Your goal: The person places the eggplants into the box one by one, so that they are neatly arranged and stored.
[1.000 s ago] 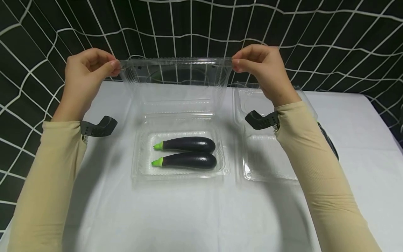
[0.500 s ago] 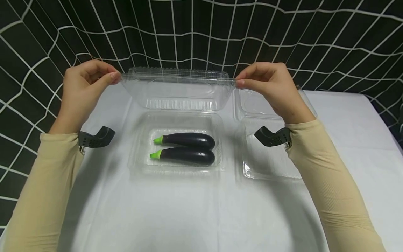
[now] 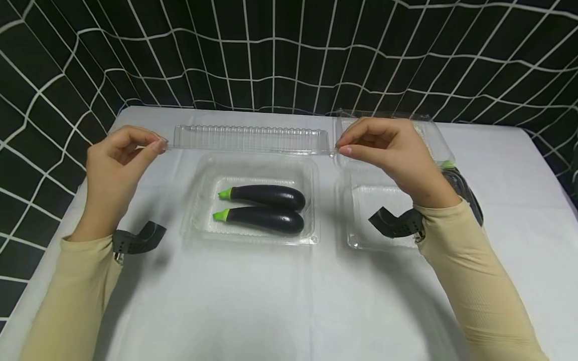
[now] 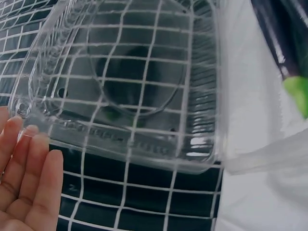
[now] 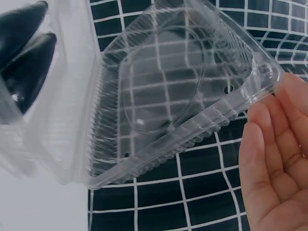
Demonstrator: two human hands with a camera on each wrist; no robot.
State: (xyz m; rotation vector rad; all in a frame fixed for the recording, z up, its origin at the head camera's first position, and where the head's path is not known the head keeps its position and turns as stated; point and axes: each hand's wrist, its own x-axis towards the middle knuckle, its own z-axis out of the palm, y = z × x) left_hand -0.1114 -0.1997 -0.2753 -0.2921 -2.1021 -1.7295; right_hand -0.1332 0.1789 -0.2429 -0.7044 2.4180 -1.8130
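Observation:
Two dark eggplants with bright green stems, one farther back [image 3: 268, 196] and one nearer [image 3: 266, 219], lie side by side in the base of a clear plastic clamshell box [image 3: 191, 228]. The box's hinged lid [image 3: 250, 139] stands raised behind them, seen nearly edge-on in the head view. My left hand [image 3: 119, 173] pinches the lid's left corner between thumb and fingertips. At the right corner my right hand [image 3: 390, 155] pinches the rim the same way. Both wrist views show the lid's hollow inside [image 4: 139, 62] from the sides.
A second clear clamshell box [image 3: 354, 220] lies with its lid up at the right, partly behind my right hand. Dark things with a green tip [image 3: 462, 193] sit beyond my right wrist. A white-lined black net backdrop [image 3: 271, 60] rises behind the white-covered table [image 3: 253, 301].
Both hands have come down and nearer, bringing the lid's free edge forward and lower. The lid turns from leaning back to nearly edge-on. The box base has shifted slightly up in view.

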